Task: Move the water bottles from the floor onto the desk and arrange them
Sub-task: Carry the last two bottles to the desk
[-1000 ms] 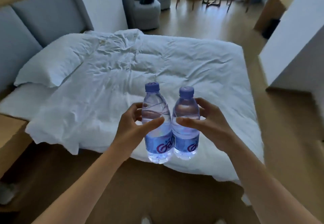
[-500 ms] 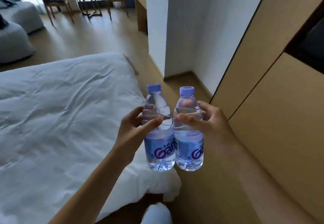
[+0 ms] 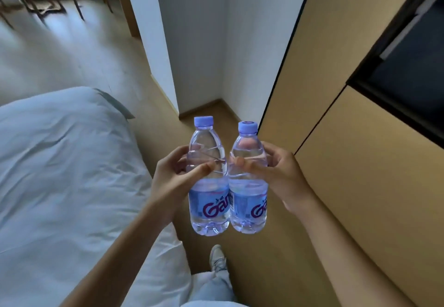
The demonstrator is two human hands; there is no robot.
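Two upright water bottles touched at frame centre, the left hand [image 3: 171, 181] gripping the left bottle [image 3: 208, 177], the right hand [image 3: 283, 177] the right bottle [image 3: 248, 179].

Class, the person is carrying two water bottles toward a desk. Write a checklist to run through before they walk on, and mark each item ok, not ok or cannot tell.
1. Left hand grips the left bottle: ok.
2. Right hand grips the right bottle: ok.
3. Both bottles upright: ok.
4. Both caps on: ok; how tight, cannot tell.
5. Floor ahead between the bed and the wooden panels free of obstacles: ok as far as shown.
6. Desk in view with room for the bottles: cannot tell.
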